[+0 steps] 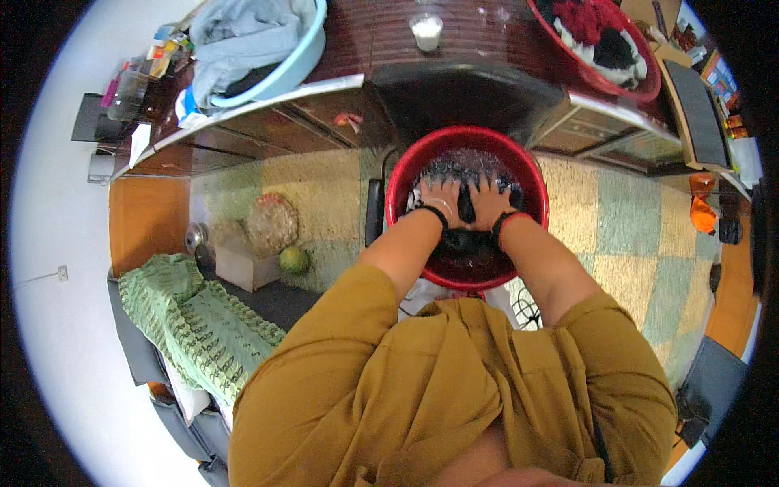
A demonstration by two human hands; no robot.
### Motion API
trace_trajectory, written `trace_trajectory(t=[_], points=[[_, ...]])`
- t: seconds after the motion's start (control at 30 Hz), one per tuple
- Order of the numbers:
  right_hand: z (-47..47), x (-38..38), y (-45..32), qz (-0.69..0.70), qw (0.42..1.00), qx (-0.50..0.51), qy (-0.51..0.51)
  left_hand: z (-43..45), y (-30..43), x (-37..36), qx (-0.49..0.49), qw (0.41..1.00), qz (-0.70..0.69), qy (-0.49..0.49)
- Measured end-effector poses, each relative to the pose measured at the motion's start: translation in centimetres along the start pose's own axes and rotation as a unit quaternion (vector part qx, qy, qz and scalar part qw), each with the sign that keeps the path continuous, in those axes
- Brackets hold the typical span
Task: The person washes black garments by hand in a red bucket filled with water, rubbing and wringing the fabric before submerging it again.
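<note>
Directly before me is a red plastic basin [394, 182] with dark cloth [467, 204] lying in sudsy water. My left hand [442, 199] presses down on the wet cloth, palm down with fingers spread. Beside it my right hand [489, 202] rests the same way, its fingers apart. Neither hand grips the cloth; the fingertips are partly lost in the foam [465, 161]. A patch of white cloth or suds shows at the basin's left side, too unclear to tell which. Dark water fills the near part.
Behind the basin, a dark wooden table [371, 30] bears a cup of white powder [426, 33], a light blue tub [313, 61] of clothes and another red tub [645, 91] of clothes. A black armrest [373, 210] stands close left. Farther left are a white box [240, 268] and a round green object [294, 260].
</note>
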State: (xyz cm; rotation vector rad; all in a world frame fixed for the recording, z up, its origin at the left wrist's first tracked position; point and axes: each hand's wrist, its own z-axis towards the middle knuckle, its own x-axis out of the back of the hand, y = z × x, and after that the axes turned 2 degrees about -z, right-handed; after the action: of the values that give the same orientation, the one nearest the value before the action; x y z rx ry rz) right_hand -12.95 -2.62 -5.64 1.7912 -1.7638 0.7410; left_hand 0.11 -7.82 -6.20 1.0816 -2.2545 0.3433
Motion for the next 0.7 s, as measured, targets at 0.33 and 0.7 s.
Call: trace_trajectory(t=[0.33, 0.7], points=[[-7.3, -1.8, 3.3, 0.014, 0.996, 0.017, 0.092, -8.4, -3.8, -0.9, -0.063, 0.975, -0.025, 0.211], [-16.2, -2.3, 0.3, 0.042, 0.94, 0.097, 0.323, -25.8, -1.3, 0.9, -0.225, 0.869, -0.108, 0.428]])
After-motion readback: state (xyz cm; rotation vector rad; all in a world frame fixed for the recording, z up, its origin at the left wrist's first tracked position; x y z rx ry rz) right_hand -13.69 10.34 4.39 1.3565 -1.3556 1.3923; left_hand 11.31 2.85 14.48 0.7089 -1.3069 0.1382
